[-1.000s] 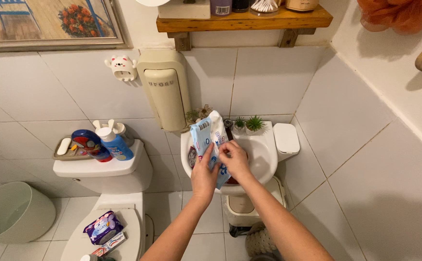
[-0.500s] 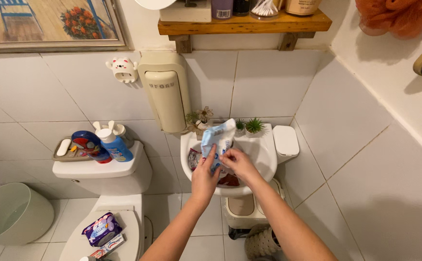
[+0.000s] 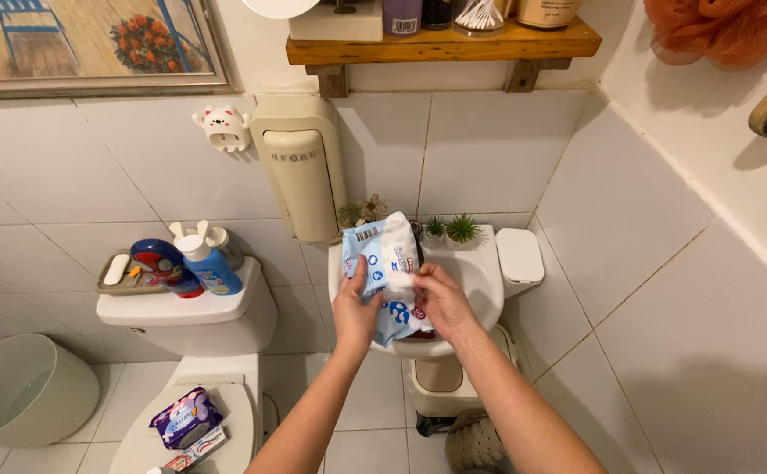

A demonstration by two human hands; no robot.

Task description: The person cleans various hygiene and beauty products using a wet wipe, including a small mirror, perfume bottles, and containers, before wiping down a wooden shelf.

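Since half a second ago the blue-and-white wipes pack [image 3: 383, 274] has been turned to stand taller and flatter toward the camera, and the right hand [image 3: 440, 298] has shifted from its lower edge up to its middle. The left hand [image 3: 354, 305] grasps the pack along its left edge, thumb on the front. The right hand pinches a small white bit at the middle of the pack's face between thumb and forefinger; whether that is a flap or a wipe cannot be told. The pack is held in the air over the white sink [image 3: 480, 281], covering the left part of the basin, and a red-and-dark thing shows just under its lower edge inside the basin. Two small green plants [image 3: 452, 228] stand on the back rim of the sink, and a white lidded box [image 3: 520, 254] sits at its right edge. To the left, a blue bottle [image 3: 209, 262] and a tray [image 3: 125, 274] rest on top of the toilet tank [image 3: 186, 312]. A purple packet [image 3: 185, 416] lies on the closed toilet lid below. A cream dispenser [image 3: 300, 167] hangs on the tiled wall above the sink's left corner.
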